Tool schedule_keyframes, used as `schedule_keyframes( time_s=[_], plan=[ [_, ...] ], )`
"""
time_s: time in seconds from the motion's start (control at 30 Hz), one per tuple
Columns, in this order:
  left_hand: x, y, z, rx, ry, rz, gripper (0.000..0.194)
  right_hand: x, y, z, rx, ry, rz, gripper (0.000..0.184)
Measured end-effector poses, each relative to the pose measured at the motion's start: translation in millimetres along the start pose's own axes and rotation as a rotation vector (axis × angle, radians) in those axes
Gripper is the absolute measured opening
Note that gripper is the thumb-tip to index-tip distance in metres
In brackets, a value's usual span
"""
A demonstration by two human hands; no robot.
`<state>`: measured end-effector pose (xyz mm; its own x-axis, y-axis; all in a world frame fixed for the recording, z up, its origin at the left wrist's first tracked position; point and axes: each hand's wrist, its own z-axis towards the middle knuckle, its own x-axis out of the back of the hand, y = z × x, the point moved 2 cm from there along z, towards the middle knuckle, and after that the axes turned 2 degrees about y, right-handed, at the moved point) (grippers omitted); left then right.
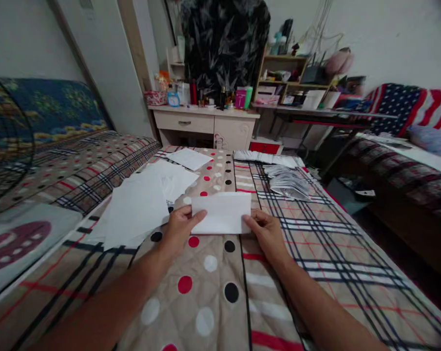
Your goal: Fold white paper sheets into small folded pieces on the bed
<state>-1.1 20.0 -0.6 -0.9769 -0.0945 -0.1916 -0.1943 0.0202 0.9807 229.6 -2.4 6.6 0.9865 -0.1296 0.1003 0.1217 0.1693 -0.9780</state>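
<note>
A white folded sheet of paper (222,213) is held out flat between my two hands, above the patterned bedspread. My left hand (180,226) pinches its left edge, thumb on top and fingers beneath. On the opposite edge, my right hand (266,229) grips it the same way. Loose white sheets (138,209) lie spread to the left of my left hand, some with faint print. Beyond my right hand rests a fanned pile of folded papers (288,183), with a row of white folded papers (267,159) behind it.
The bedspread (205,287) has dots and plaid. At left are a wire fan guard (23,141) and a white item with a pink print (19,241). Past the bed stands a white dresser (201,127) with bottles. A dark bin (352,195) stands by the right edge.
</note>
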Motion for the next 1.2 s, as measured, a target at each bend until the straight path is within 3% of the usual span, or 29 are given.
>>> schedule_keyframes(
  time_s=[0.17,0.33,0.53,0.67,1.0,1.2],
  plan=[
    [-3.4,6.0,-2.7,0.023,0.013,-0.093,0.04,-2.6,-2.5,-1.8,-0.039,-0.046,0.078,0.023],
    [-7.6,5.6,-7.8,-0.043,-0.065,0.107,0.032,-0.3,-0.7,-2.1,-0.113,0.035,0.193,0.027],
    [-1.4,3.9,-7.0,-0.073,0.023,0.135,0.033,-3.5,-5.6,-3.8,-0.09,-0.014,0.117,0.026],
    [1.5,4.1,-7.4,-0.109,0.002,0.164,0.029,-2.9,-6.6,-4.2,-0.133,0.073,0.167,0.024],
    [2.6,10.5,-10.7,-0.362,-0.022,0.338,0.029,3.4,0.5,-1.3,-0.212,0.263,0.333,0.022],
    [2.1,10.0,-9.8,-0.312,0.028,0.272,0.02,3.5,-1.8,-2.0,-0.212,0.323,0.406,0.02]
  ],
)
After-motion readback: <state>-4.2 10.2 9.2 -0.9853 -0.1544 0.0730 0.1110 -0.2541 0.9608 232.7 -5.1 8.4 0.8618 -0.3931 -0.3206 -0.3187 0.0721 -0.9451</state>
